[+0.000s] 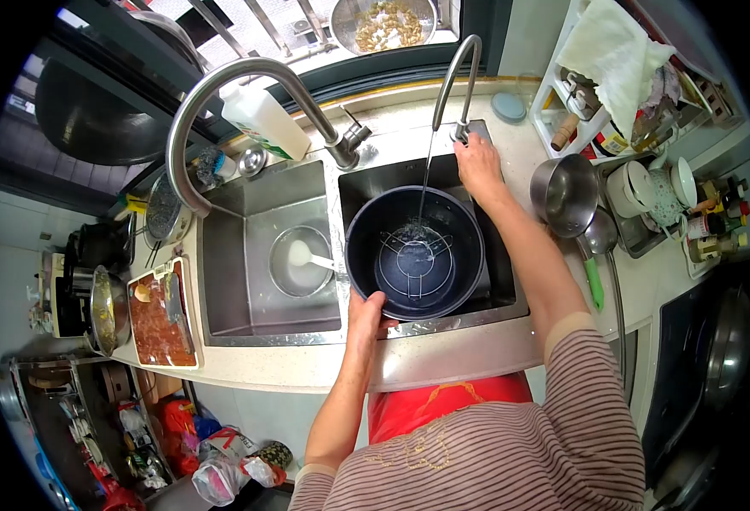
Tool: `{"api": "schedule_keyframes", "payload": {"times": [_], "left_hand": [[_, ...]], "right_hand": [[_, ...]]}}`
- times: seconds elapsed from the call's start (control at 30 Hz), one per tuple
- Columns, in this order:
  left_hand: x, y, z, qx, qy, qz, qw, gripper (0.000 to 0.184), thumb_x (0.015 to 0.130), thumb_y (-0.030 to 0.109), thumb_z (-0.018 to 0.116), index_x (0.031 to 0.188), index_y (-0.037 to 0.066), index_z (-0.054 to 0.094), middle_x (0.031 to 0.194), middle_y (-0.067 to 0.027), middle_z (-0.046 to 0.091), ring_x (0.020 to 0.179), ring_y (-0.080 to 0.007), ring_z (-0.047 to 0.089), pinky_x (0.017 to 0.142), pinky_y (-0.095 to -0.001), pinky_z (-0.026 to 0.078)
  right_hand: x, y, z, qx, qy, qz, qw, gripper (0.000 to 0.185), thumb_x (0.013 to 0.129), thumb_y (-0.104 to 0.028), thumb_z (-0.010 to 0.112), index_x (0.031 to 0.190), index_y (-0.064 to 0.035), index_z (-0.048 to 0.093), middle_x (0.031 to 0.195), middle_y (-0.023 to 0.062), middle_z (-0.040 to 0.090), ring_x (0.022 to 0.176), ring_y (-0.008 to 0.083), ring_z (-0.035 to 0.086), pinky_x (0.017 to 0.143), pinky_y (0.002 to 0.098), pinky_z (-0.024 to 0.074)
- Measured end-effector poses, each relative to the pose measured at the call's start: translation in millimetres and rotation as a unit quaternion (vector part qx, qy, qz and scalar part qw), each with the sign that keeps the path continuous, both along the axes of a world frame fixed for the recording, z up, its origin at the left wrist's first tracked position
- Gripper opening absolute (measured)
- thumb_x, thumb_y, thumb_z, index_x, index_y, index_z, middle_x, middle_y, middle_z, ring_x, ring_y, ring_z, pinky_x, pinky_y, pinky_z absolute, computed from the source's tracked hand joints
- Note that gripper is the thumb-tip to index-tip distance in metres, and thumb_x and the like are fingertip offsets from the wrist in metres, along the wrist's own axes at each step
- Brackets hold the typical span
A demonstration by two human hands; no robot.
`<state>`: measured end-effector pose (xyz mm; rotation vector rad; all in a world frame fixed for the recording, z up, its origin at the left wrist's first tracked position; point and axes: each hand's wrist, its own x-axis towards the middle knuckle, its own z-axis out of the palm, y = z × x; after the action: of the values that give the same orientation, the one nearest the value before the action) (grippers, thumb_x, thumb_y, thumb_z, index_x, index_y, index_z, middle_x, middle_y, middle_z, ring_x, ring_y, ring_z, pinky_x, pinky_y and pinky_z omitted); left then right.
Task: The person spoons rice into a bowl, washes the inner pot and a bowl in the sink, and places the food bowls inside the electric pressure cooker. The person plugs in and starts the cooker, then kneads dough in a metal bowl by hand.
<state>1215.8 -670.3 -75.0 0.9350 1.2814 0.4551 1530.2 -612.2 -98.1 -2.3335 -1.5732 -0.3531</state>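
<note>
A dark round pot is held over the right sink basin. Inside it lies a round wire steaming rack. My left hand grips the pot's near left edge, thumb on the outside and fingers partly hidden beneath. My right hand is closed around the handle at the base of the slim faucet, which its fingers mostly cover. A thin stream of water runs from that faucet into the pot.
A large curved faucet arches over the left basin, where a bowl with a white spoon stands. On the left counter lies a cutting board with a knife. To the right are a saucepan and a green-handled ladle.
</note>
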Motion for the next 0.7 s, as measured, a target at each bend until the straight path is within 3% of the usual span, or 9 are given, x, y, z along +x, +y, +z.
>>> {"api": "schedule_keyframes", "payload": {"times": [0.1,0.2,0.3,0.4,0.7], "left_hand": [[0,1,1,-0.008,-0.004,-0.005,1.000,0.055,0.070,0.001,0.042,0.125,0.003,0.037,0.096,-0.0141,0.059,0.062,-0.0189,0.063,0.037,-0.0239,0.051],[1,-1,3,0.008,-0.013,0.016,1.000,0.046,0.071,0.004,0.046,0.117,0.002,0.043,0.085,-0.0104,0.060,0.059,-0.0191,0.063,0.036,-0.0265,0.053],[1,-1,1,0.008,0.000,0.012,1.000,0.047,0.072,0.003,0.045,0.118,0.002,0.042,0.085,-0.0106,0.060,0.060,-0.0193,0.063,0.038,-0.0265,0.054],[3,0,8,-0.024,0.005,0.001,1.000,0.055,0.070,0.000,0.041,0.125,0.003,0.037,0.096,-0.0146,0.060,0.064,-0.0194,0.064,0.039,-0.0241,0.052],[4,0,14,-0.021,-0.013,-0.002,1.000,0.057,0.069,-0.001,0.041,0.125,0.003,0.036,0.097,-0.0147,0.060,0.065,-0.0201,0.065,0.039,-0.0240,0.053]], "right_hand": [[3,4,4,-0.019,-0.066,0.004,0.998,0.010,0.077,-0.011,0.055,0.081,-0.0104,0.064,0.089,0.0121,0.056,0.085,0.0276,0.057,0.073,0.0404,0.0430],[7,9,0,-0.033,-0.099,0.004,0.995,0.009,0.077,-0.013,0.056,0.079,-0.0121,0.065,0.088,0.0109,0.056,0.082,0.0259,0.058,0.072,0.0386,0.0418],[7,10,2,-0.045,-0.114,0.005,0.992,0.009,0.076,-0.014,0.056,0.078,-0.0121,0.065,0.086,0.0105,0.056,0.079,0.0256,0.059,0.070,0.0384,0.0427],[9,11,1,-0.041,-0.123,0.017,0.991,0.008,0.075,-0.014,0.057,0.078,-0.0122,0.064,0.084,0.0104,0.056,0.076,0.0256,0.059,0.067,0.0384,0.0435],[9,13,0,-0.035,-0.132,0.020,0.990,0.007,0.074,-0.013,0.058,0.075,-0.0109,0.064,0.083,0.0110,0.057,0.075,0.0259,0.060,0.064,0.0375,0.0446]]}}
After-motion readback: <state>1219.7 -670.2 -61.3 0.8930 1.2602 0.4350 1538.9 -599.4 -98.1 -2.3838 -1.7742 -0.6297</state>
